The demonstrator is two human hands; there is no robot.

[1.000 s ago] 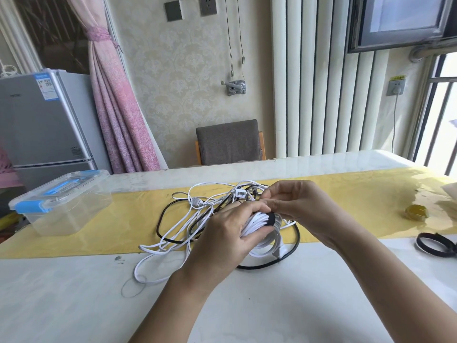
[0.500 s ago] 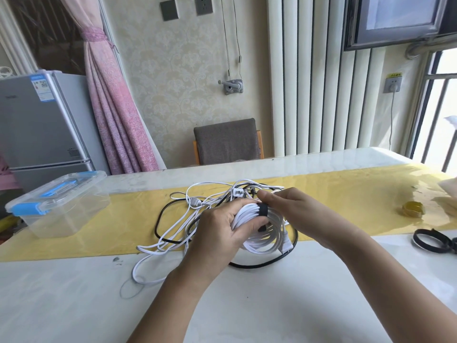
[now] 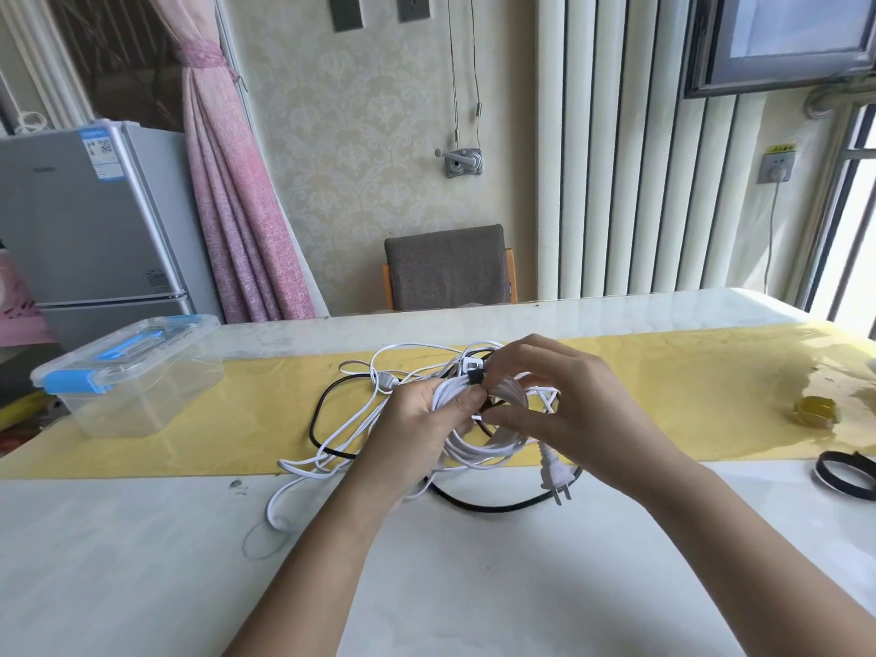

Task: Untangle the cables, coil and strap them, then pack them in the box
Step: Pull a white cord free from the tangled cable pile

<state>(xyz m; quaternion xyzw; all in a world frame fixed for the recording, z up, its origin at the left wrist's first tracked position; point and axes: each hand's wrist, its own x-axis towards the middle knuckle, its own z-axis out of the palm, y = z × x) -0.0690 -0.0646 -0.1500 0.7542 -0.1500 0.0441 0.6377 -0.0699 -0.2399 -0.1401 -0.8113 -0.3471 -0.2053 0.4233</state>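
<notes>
Two bare hands meet above the middle of the tabletop [image 3: 142, 561]. The left hand [image 3: 417, 429] has its fingers curled round one coiled white cable [image 3: 479, 450], with the thumb pressed on the upper turns. The right hand [image 3: 569, 410] closes on the same coil from the other side: its fingertips are bent onto the single black strap [image 3: 475, 376] that wraps the top of the coil, and its thumb lies along the near side. Both hands are therefore clamped, neither spread.

One white plug [image 3: 554, 476] hangs from the coil just below the right hand, prongs pointing toward the viewer.

Beneath and behind the hands lies the untidy remainder: one black cable [image 3: 493, 507] looping across the tabletop, and loose white cable [image 3: 303, 471] trailing to the left. How many separate white leads make up this tangle cannot be told. The tangle rests partly on one yellow runner [image 3: 663, 395] laid across the tabletop.

Well apart to the left, on the runner's end, stands one clear box [image 3: 137, 395] with its blue-trimmed lid on.

At the right edge lie one black strap roll [image 3: 844, 476] and, farther back, one small yellowish roll [image 3: 815, 410].

One chair [image 3: 448, 267] stands behind the tabletop.
</notes>
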